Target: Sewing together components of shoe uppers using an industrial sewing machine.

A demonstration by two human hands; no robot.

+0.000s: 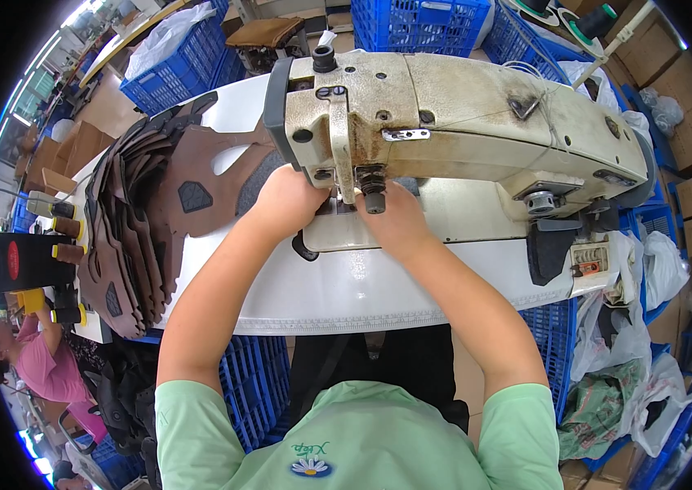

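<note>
A cream industrial sewing machine [477,114] stands across the white table, its head and needle area in front of me. My left hand [290,198] is just left of the presser-foot area, beside a brown cut piece [199,175] with dark grey patches. My right hand [399,219] lies on the machine bed, close to the right of the needle area. The fingers of both hands are hidden behind the machine head, so what they hold cannot be made out. To the left of the brown piece, a stack of similar brown pieces [121,237] overlaps in layers.
Several thread spools [68,253] stand by a black box at the left edge. Blue crates [419,24] stand behind the table and at the sides, and plastic bags [607,400] fill the right. A person in pink [48,359] is at the far left. A ruler strip [354,323] runs along the near table edge.
</note>
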